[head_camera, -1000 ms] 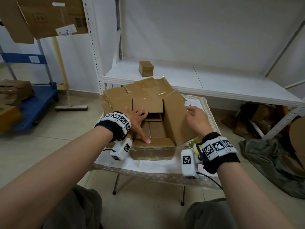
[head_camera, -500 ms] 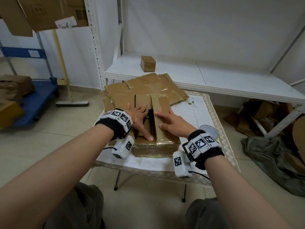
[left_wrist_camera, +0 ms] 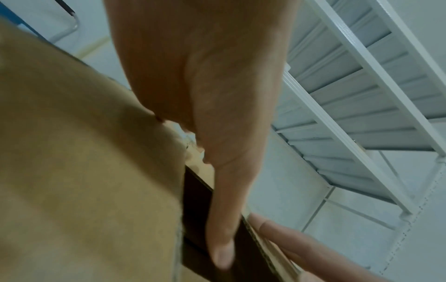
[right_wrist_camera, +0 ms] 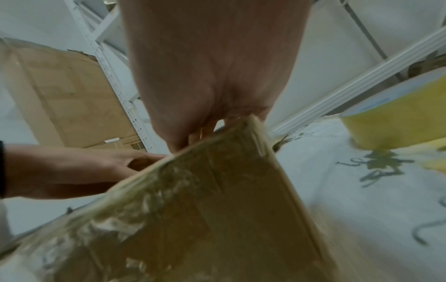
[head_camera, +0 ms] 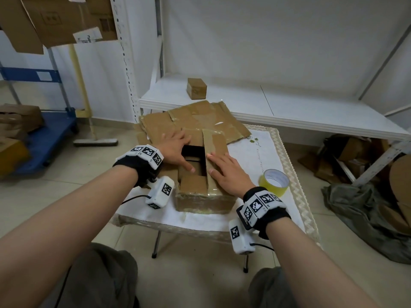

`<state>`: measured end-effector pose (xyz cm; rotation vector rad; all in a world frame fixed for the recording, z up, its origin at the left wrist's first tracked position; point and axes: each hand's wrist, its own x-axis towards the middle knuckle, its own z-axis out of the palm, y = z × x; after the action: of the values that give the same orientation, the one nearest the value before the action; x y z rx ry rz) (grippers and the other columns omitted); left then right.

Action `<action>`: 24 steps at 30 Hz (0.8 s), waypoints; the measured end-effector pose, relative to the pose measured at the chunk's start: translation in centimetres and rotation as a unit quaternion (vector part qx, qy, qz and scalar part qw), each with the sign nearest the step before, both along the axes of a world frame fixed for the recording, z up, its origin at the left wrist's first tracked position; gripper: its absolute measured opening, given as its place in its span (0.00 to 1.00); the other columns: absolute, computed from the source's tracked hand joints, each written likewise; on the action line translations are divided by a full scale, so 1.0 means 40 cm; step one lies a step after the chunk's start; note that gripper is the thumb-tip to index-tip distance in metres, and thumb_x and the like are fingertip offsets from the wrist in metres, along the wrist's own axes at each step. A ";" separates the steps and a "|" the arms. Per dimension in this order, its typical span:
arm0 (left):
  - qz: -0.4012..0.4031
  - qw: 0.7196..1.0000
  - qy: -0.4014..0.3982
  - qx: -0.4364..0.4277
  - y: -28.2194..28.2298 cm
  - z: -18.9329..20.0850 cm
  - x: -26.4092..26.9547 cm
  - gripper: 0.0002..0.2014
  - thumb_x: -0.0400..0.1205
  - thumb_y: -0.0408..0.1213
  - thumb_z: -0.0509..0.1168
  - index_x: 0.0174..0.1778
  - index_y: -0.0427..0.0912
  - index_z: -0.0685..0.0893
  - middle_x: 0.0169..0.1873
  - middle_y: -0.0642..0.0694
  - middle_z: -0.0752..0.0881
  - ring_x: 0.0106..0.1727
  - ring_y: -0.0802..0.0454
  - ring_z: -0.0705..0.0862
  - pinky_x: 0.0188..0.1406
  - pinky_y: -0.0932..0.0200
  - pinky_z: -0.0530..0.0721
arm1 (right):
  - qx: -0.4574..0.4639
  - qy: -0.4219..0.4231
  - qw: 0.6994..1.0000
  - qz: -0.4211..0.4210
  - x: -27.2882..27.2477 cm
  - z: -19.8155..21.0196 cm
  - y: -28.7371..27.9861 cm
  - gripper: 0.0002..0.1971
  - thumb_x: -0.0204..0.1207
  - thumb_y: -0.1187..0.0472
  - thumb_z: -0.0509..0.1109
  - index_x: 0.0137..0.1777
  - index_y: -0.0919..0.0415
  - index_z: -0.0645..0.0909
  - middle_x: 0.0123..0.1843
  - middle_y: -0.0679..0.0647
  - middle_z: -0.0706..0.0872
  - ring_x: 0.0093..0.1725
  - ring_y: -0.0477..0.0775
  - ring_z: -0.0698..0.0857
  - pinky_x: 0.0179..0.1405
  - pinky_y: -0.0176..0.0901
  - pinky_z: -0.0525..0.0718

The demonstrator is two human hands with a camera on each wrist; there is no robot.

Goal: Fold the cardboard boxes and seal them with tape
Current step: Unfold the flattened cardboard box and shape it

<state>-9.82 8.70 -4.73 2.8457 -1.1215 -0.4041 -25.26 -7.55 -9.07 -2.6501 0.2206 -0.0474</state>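
A brown cardboard box stands on the small cloth-covered table. Its right flap is folded down, and my right hand lies flat on it with straight fingers. My left hand presses the left flap, thumb stretched across the dark gap still showing between the flaps. The left wrist view shows the left hand on cardboard. In the right wrist view the right hand rests on the taped flap. A yellow tape roll sits right of the box.
Flattened cardboard sheets lie behind the box. A small sealed box stands on the white shelf. A blue cart with boxes is at the left. Cardboard scraps and a grey cloth lie at the right.
The right flap went from upright to folded flat under my right hand. My left hand slid a little farther along the left flap. The tape roll came into view.
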 end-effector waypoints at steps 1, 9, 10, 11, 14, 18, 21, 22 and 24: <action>0.040 0.999 -0.009 -0.008 0.008 0.000 0.004 0.61 0.69 0.64 0.77 0.89 0.49 0.44 0.87 0.43 0.36 0.87 0.35 0.35 0.82 0.30 0.39 | -0.015 0.005 1.000 -0.003 -0.001 0.007 0.003 0.27 0.90 0.46 0.57 0.88 0.43 0.59 0.89 0.42 0.60 0.89 0.54 0.52 0.85 0.58 0.61; 0.183 0.977 0.022 -0.112 0.034 0.114 -0.025 0.14 0.82 0.36 0.71 0.58 0.33 0.79 0.53 0.37 0.82 0.58 0.42 0.80 0.44 0.62 0.79 | -0.069 0.040 0.997 -0.005 0.013 0.057 0.009 0.27 0.87 0.43 0.62 0.85 0.42 0.65 0.84 0.44 0.67 0.80 0.56 0.66 0.71 0.59 0.74; 0.162 0.976 0.028 -0.143 0.029 0.132 -0.032 0.07 0.83 0.33 0.69 0.53 0.34 0.79 0.48 0.39 0.82 0.53 0.44 0.80 0.36 0.66 0.78 | -0.068 0.041 0.997 -0.005 0.014 0.058 0.008 0.27 0.86 0.43 0.62 0.85 0.42 0.65 0.84 0.44 0.68 0.79 0.56 0.67 0.71 0.59 0.75; 0.152 0.971 0.052 -0.177 0.027 0.142 -0.034 0.09 0.84 0.33 0.67 0.57 0.33 0.80 0.48 0.40 0.84 0.50 0.45 0.82 0.33 0.65 0.80 | -0.067 0.040 0.997 -0.005 0.016 0.057 0.007 0.27 0.86 0.42 0.63 0.85 0.42 0.66 0.83 0.44 0.68 0.79 0.56 0.68 0.70 0.59 0.75; 0.148 0.945 0.187 -0.221 0.011 0.153 -0.065 0.17 0.90 0.40 0.58 0.73 0.37 0.74 0.61 0.38 0.84 0.56 0.40 0.87 0.43 0.53 0.90 | -0.062 0.034 0.997 -0.008 0.020 0.054 0.003 0.27 0.86 0.42 0.64 0.84 0.41 0.67 0.82 0.44 0.70 0.77 0.56 0.69 0.68 0.59 0.77; 0.074 0.980 0.135 -0.129 -0.035 0.117 -0.088 0.18 0.91 0.38 0.52 0.72 0.34 0.77 0.69 0.34 0.80 0.69 0.37 0.79 0.64 0.51 0.79 | -0.054 0.030 0.998 -0.012 0.020 0.049 0.000 0.27 0.85 0.40 0.64 0.83 0.40 0.68 0.82 0.43 0.70 0.77 0.56 0.69 0.69 0.59 0.76; 0.032 0.994 0.080 -0.064 -0.060 0.078 -0.093 0.13 0.87 0.42 0.62 0.59 0.36 0.82 0.54 0.39 0.84 0.50 0.45 0.81 0.51 0.53 0.78 | -0.050 0.022 0.998 -0.013 0.019 0.048 -0.001 0.27 0.85 0.40 0.64 0.83 0.40 0.69 0.82 0.42 0.70 0.77 0.56 0.69 0.71 0.60 0.76; 0.023 0.996 0.066 -0.049 -0.066 0.070 -0.099 0.15 0.86 0.48 0.65 0.56 0.38 0.81 0.49 0.43 0.83 0.46 0.49 0.79 0.46 0.54 0.77 | -0.050 0.019 0.998 -0.014 0.019 0.048 -0.002 0.27 0.84 0.40 0.65 0.82 0.40 0.70 0.82 0.42 0.71 0.77 0.56 0.69 0.70 0.59 0.76; 0.000 0.998 0.053 -0.036 -0.075 0.057 -0.110 0.17 0.83 0.54 0.67 0.57 0.43 0.80 0.48 0.47 0.83 0.47 0.50 0.80 0.46 0.55 0.77 | -0.032 0.006 0.999 -0.025 0.017 0.048 -0.002 0.26 0.83 0.41 0.68 0.80 0.41 0.73 0.79 0.43 0.74 0.76 0.55 0.71 0.69 0.58 0.76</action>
<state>-14.21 5.70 -2.43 2.7264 -1.0933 -0.4978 -24.57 -7.65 -7.13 -2.7098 0.2942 -0.0570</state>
